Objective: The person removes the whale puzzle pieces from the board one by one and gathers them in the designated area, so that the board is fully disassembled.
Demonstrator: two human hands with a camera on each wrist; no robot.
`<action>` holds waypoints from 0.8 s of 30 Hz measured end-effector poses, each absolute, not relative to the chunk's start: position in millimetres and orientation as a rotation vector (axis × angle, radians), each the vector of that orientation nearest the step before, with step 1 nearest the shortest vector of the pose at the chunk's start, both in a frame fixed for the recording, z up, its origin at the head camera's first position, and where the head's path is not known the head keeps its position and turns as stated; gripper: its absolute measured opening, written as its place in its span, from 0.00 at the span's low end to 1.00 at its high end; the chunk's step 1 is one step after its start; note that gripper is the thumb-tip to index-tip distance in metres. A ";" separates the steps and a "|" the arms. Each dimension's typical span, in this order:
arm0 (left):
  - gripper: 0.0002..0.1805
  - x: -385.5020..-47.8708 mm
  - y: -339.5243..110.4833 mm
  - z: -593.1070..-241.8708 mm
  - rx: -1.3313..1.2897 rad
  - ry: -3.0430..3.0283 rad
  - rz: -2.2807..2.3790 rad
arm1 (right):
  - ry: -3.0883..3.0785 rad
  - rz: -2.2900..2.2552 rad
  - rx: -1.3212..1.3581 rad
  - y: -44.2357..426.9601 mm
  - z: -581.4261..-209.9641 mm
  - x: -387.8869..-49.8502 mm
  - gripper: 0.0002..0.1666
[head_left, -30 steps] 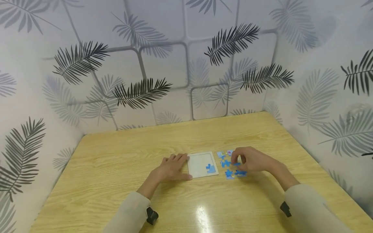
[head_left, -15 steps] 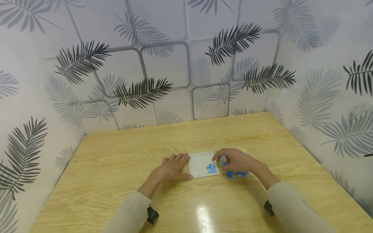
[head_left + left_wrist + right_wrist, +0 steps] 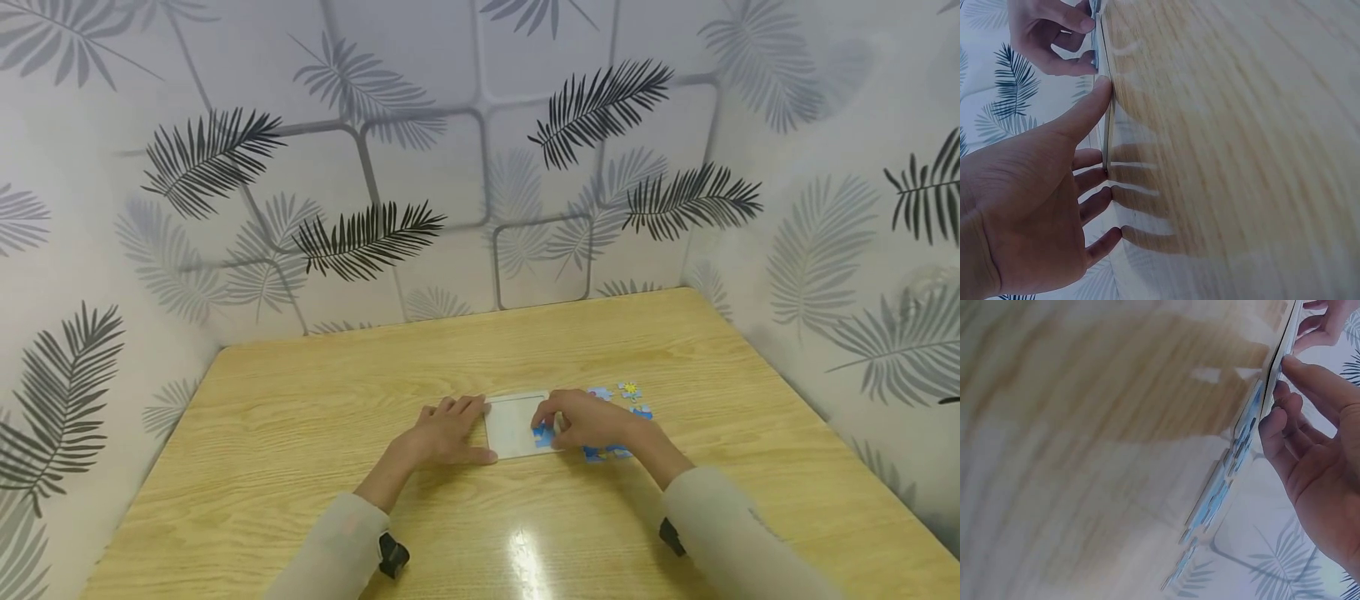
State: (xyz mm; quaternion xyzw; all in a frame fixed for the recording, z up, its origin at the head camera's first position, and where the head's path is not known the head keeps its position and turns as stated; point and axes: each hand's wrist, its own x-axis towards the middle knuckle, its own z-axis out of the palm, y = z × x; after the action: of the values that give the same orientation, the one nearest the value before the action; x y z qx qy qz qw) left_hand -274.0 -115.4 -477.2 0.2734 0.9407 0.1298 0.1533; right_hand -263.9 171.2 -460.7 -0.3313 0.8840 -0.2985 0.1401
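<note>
My left hand (image 3: 447, 431) is spread at the left side of a white puzzle tray (image 3: 510, 429), its thumb touching the tray's near left corner. In the left wrist view, the left hand's (image 3: 1029, 194) thumb lies on the tray edge and its fingertips touch the tabletop and tray. Over the tray's right side, my right hand (image 3: 592, 417) pinches a blue puzzle piece (image 3: 537, 431) between thumb and fingers, by the lower right corner. The fingers partly hide it and the piece beneath or beside it. In the right wrist view, the right hand's (image 3: 1322, 437) thumb touches the tray edge.
Several loose puzzle pieces (image 3: 630, 389) lie right of the tray, partly under the right hand. In the right wrist view, flat blue pieces (image 3: 1207, 503) show edge-on. The wooden table (image 3: 337, 375) meets a leaf-patterned wall covering (image 3: 450, 167) at the back and sides.
The right hand has moved left from the loose pieces to the tray's right side, bringing a puzzle piece. More loose pieces are uncovered at the right. The left hand stays in place.
</note>
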 end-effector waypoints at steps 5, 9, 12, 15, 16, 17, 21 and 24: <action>0.50 -274.2 -115.1 -478.6 0.789 2.709 0.372 | 2.565 -0.831 -0.963 165.1 -459.7 -263.4 0.16; 0.50 -274.0 -115.0 -479.4 0.787 2.714 0.369 | 2.562 -0.815 -0.967 161.2 -458.7 -262.5 0.17; 0.50 -273.8 -115.2 -479.6 0.784 2.718 0.373 | 2.572 -0.806 -0.963 160.2 -458.7 -262.1 0.17; 0.49 -273.3 -115.3 -479.0 0.783 2.718 0.379 | 2.587 -0.809 -0.952 160.7 -459.1 -261.9 0.17; 0.49 -273.1 -115.3 -478.6 0.782 2.717 0.378 | 2.589 -0.815 -0.950 161.2 -459.3 -261.9 0.17; 0.50 -273.0 -115.3 -478.5 0.782 2.716 0.377 | 2.593 -0.817 -0.942 161.7 -459.7 -261.8 0.16; 0.50 -273.7 -115.2 -478.8 0.782 2.711 0.370 | 2.614 -0.829 -0.944 166.0 -462.0 -262.5 0.15; 0.50 -274.4 -115.3 -478.9 0.776 2.711 0.365 | 2.630 -0.847 -0.958 170.7 -463.4 -263.1 0.15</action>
State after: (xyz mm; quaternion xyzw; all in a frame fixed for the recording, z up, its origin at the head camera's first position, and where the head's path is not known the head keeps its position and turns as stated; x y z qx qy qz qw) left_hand -274.4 -115.3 -478.9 0.2698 0.9429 0.1269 0.1487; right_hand -263.1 170.7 -463.4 -0.3257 0.8940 -0.2880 0.1084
